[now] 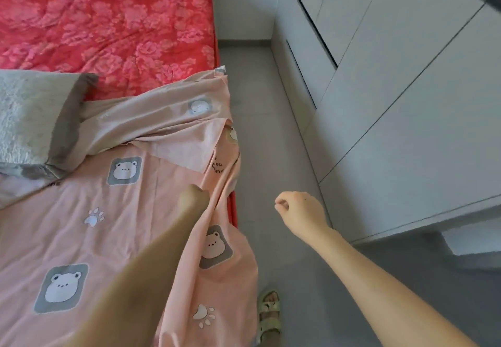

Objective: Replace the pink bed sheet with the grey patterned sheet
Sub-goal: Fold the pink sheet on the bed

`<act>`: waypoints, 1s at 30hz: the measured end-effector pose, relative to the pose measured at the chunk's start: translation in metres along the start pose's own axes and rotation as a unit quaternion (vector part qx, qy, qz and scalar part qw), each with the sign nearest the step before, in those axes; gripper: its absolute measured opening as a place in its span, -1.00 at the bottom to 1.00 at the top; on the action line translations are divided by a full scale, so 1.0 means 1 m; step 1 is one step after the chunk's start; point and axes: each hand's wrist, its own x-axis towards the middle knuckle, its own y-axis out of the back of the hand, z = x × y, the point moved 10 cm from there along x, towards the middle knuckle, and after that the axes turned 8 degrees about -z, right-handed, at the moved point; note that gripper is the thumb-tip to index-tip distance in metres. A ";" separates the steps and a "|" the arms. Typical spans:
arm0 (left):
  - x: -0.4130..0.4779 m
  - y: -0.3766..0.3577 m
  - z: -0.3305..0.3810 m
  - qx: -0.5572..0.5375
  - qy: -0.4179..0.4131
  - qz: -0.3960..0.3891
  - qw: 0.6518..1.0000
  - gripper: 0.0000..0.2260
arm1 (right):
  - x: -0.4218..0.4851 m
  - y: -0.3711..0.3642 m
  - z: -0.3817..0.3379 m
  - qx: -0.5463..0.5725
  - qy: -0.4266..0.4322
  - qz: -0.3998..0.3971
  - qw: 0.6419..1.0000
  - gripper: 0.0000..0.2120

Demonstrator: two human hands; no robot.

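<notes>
While my left hand [193, 197] is gripping a fold of the pink sheet [130, 211] near the bed edge beside me, fingers curled into the cloth, my right hand [301, 211] is hanging over the floor [271, 129] with fingers loosely curled, holding nothing.

Sheet status: it's lying across the near part of the bed, peeled back at the far end and exposing the red mattress [108, 26]. One side is draping over the edge towards my sandal [268, 311].

Risks I'm seeing:
- Grey pillow [29, 119] is sitting on the sheet. Pulling now is likely dragging it along or tipping it off the bed. I'm thinking it needs lifting clear first.
- Draped cloth is hanging close to my foot. Stepping on it mid-pull is risking a snag or a trip.
- I'm pulling with one hand only, so the sheet is probably going to bunch and twist rather than come off flat. The right hand needs a grip too.
- Hauling it sideways is risking the cloth trailing on the floor.

Grey patterned sheet: I'm not seeing it anywhere here, so I can't tell where it's lying.

Containers: the wardrobe [393, 102] is standing just across the floor strip, doors looking closed. Contents are hidden; can't tell what it's holding.
</notes>
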 end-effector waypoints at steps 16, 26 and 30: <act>0.181 -0.058 -0.078 -0.512 0.243 0.113 0.816 -0.80 | 0.272 -0.083 -0.110 -0.061 0.297 -0.094 0.948 -0.76; 0.188 -0.050 -0.065 -0.514 0.228 0.219 0.797 -0.82 | 0.346 -0.175 -0.181 -0.244 0.487 -0.087 0.834 -0.71; 0.132 -0.033 -0.066 -0.514 0.199 0.243 0.798 -0.79 | 0.308 -0.167 -0.201 -0.171 0.579 -0.071 0.794 -0.73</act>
